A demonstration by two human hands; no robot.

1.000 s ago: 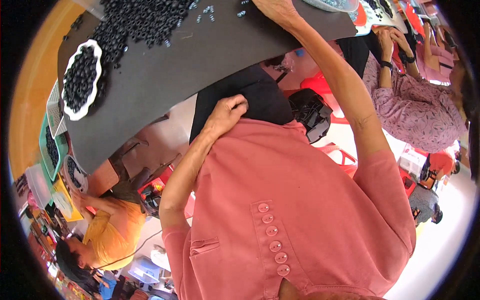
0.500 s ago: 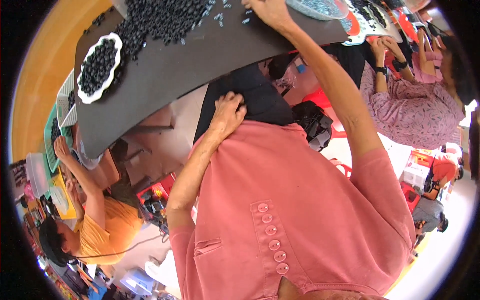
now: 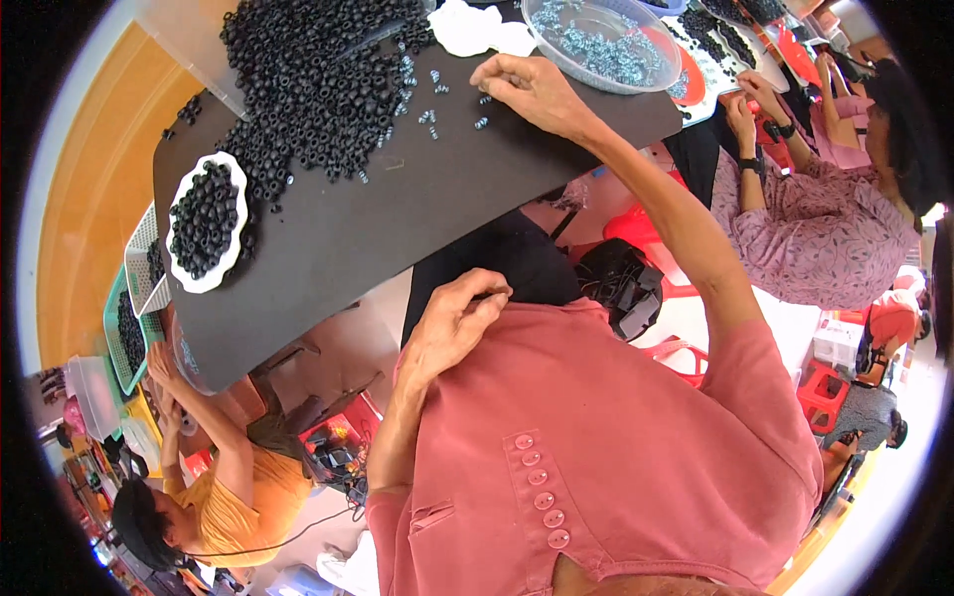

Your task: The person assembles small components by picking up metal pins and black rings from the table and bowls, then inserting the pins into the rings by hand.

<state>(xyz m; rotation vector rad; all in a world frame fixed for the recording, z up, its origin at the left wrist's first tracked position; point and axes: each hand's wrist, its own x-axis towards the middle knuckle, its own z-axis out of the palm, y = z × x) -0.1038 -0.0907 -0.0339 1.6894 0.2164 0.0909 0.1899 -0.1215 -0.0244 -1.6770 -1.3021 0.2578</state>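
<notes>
My right hand [image 3: 542, 97] reaches over the dark table, its thumb and fingertips brought together near a few small shiny blue-grey coiled pieces [image 3: 481, 123]. Whatever the fingertips hold, if anything, is too small to make out. My left hand [image 3: 455, 326] is low over my lap, fingers curled toward the thumb; its grip is hidden. On the table [image 3: 348, 233] spreads a large heap of small black ring-shaped pieces [image 3: 308, 94], with more coiled pieces along its right edge. A round clear tub [image 3: 606, 81] beyond my right hand contains many coiled pieces.
A white scalloped dish [image 3: 238, 211] of black pieces stands at the table's left. White crumpled material [image 3: 467, 28] lies behind the heap. A person in yellow [image 3: 253, 497] works at left, another in a patterned top [image 3: 795, 238] at right. A red stool [image 3: 641, 233] is under the table's right side.
The view has shifted, showing more of the table's far side. My left hand has turned, its thumb now showing beside the curled fingers. My right hand stays by the coiled pieces.
</notes>
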